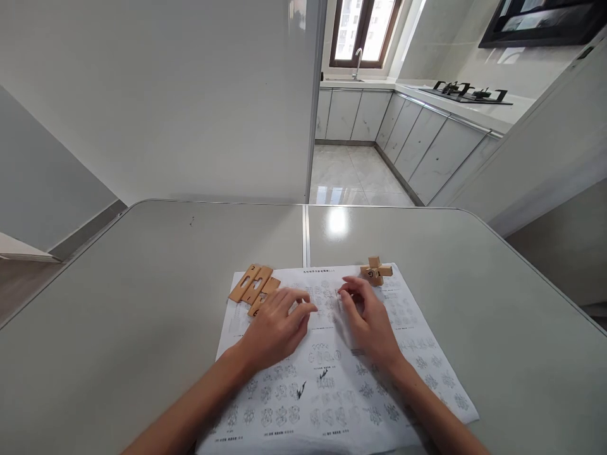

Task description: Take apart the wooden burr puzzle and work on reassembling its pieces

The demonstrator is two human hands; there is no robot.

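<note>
A printed sheet of diagrams [332, 385] lies on the grey table [118, 316]. My left hand [277, 325] rests on the sheet with fingers curled, just right of flat notched wooden puzzle pieces [253, 287] with numbers on them. My right hand [367, 316] also lies on the sheet, its fingers bent and pointing left toward a small printed patch. An assembled wooden cross-shaped puzzle piece [376, 272] stands just beyond the right hand at the sheet's far edge. Neither hand visibly holds anything.
The table has a seam [306, 234] down its middle and rounded far corners. A white wall panel [190, 95] stands behind it. Beyond is a kitchen with white cabinets [427, 145], a sink tap [356, 63], a hob [469, 95] and a window.
</note>
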